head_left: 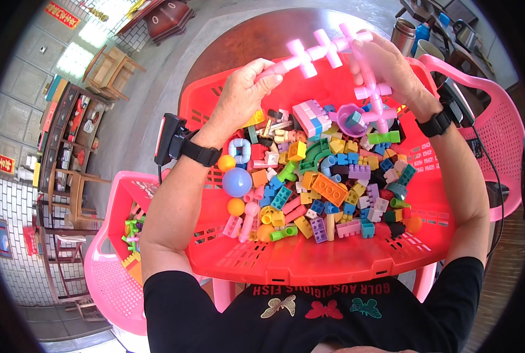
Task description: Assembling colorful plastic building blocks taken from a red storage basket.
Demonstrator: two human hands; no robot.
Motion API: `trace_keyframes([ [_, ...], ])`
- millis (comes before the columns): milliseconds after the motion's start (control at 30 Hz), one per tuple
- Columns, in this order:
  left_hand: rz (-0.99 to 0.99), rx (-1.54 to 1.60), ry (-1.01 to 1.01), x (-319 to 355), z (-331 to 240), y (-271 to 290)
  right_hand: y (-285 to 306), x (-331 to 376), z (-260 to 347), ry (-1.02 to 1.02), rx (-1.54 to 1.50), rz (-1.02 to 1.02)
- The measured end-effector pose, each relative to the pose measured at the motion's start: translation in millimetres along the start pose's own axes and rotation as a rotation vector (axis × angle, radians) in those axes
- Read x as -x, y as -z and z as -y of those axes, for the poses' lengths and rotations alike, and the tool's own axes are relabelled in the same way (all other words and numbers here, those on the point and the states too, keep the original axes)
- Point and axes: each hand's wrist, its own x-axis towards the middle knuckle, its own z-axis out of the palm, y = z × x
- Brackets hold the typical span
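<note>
Above a red plastic basket (pixel 298 265), a bent chain of pink connector toy pieces (pixel 309 59) hangs between my hands. My left hand (pixel 242 93) pinches its left end between thumb and fingers. Around the corner of the chain, at the upper right, my right hand (pixel 399 73) is closed; part of its fingers is hidden behind the pieces. The chain's other leg drops from that corner toward a purple cup-shaped piece (pixel 345 123) over the heap. Below lie mixed toy blocks, with an orange block (pixel 328 189) and a blue ball (pixel 237 182) among them.
The basket covers the near part of a round brown table (pixel 233 44). At left, a pink chair (pixel 112 288) bears a second red basket (pixel 116 203) with toys. Another pink chair (pixel 498 112) stands at right, near a metal flask (pixel 403 36). Dark cables hang from both wrist devices.
</note>
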Motion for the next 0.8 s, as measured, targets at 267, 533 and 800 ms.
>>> trace_keyframes([
  [267, -0.048, -0.125, -0.086, 5.5, -8.9, -9.3, -3.9, 4.1, 2.1, 0.052, 0.046, 0.011],
  [533, -0.089, -0.274, -0.126, 1.5, -27.2, 1.4, -25.4, 8.0, 8.1, 0.039, -0.062, -0.083],
  [800, -0.071, -0.355, -0.248, 3.8, -26.2, 4.0, -31.7, 11.6, 5.8, 0.003, -0.033, -0.079],
])
